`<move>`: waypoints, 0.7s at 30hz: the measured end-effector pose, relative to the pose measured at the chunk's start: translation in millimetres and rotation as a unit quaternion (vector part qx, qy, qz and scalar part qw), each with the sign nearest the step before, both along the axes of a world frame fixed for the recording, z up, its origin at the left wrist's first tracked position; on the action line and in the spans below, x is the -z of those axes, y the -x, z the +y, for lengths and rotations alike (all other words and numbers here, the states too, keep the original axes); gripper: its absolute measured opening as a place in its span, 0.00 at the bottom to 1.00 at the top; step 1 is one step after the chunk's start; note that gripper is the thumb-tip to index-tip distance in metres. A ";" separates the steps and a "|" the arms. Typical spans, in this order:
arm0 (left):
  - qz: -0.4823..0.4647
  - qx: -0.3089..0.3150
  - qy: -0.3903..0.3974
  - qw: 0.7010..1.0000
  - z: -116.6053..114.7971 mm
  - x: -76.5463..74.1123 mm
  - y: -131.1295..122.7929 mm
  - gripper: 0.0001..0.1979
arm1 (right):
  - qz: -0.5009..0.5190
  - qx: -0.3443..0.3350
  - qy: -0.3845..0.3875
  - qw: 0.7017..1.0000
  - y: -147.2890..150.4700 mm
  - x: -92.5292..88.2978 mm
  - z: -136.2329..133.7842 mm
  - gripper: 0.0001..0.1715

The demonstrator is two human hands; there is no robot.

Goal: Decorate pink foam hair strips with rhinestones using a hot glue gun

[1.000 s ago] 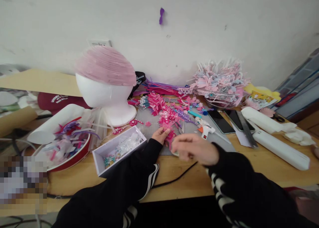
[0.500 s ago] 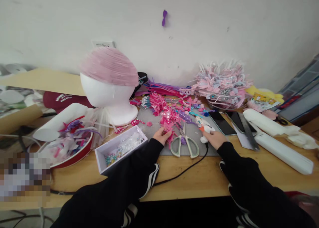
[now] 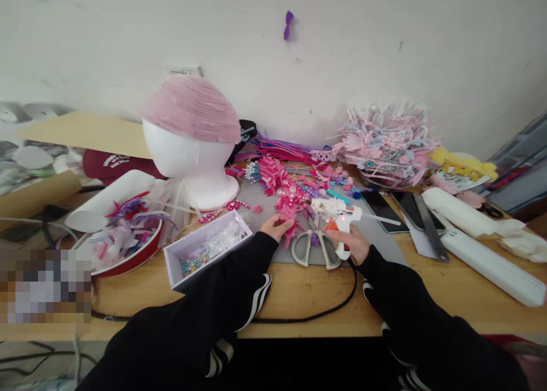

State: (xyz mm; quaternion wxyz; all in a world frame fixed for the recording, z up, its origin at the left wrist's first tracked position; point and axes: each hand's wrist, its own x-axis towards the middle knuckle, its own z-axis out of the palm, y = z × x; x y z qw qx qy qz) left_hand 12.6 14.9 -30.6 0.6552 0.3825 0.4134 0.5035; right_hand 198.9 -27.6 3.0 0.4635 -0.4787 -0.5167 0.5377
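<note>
My right hand [image 3: 354, 241] is wrapped round the handle of a white glue gun [image 3: 337, 211] with an orange trigger, a clear glue stick poking from its back. Its nozzle points left at the pink craft pieces. The fingers of my left hand [image 3: 276, 228] pinch the lower end of a bright pink leafy piece [image 3: 289, 213]. Scissors [image 3: 315, 248] with pale handles lie on the grey mat [image 3: 387, 248] between my hands. Several more pink pieces with beaded flowers lie just beyond.
A white box of beads [image 3: 175, 271], a red-rimmed bowl [image 3: 145, 257] and a foam head [image 3: 183, 163] are at left. Phones [image 3: 384, 211], a metal ruler [image 3: 431, 228] and white rolls lie at right. A black cord [image 3: 299, 320] loops along the front.
My right hand has lifted the glue gun off the mat and brought it left, over the scissors. My left hand stays at the pink piece. The view has shifted slightly.
</note>
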 end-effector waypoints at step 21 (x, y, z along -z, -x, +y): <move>0.007 0.002 0.001 1.000 -3.1 -6.9 -3.0 0.19 | -0.188 0.064 0.014 0.980 2.3 2.3 0.8 0.14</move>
